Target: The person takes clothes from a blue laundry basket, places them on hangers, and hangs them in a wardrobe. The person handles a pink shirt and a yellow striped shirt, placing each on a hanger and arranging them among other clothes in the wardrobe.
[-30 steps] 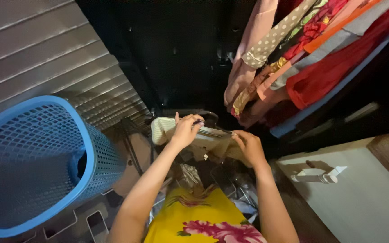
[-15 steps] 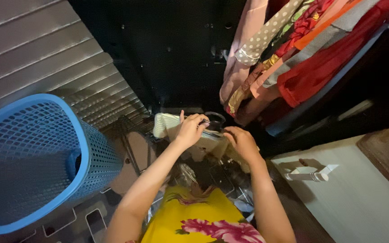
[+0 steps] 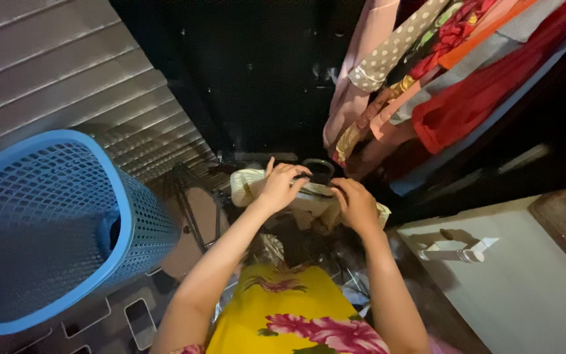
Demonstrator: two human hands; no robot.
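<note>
My left hand (image 3: 282,185) and right hand (image 3: 355,203) both pinch the cream striped cloth (image 3: 247,185), which trails toward nine o'clock.

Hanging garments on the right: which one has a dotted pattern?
The beige polka-dot garment, hanging between the plain pink garment on its left and the red floral garment on its right. It alone carries white dots; the big red garment lower right is plain.

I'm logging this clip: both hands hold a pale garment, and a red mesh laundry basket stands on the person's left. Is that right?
Not quite: the laundry basket is blue, not red, as the head view shows. The rest holds: the left hand and right hand both hold the pale garment, with the basket on the person's left.
</note>
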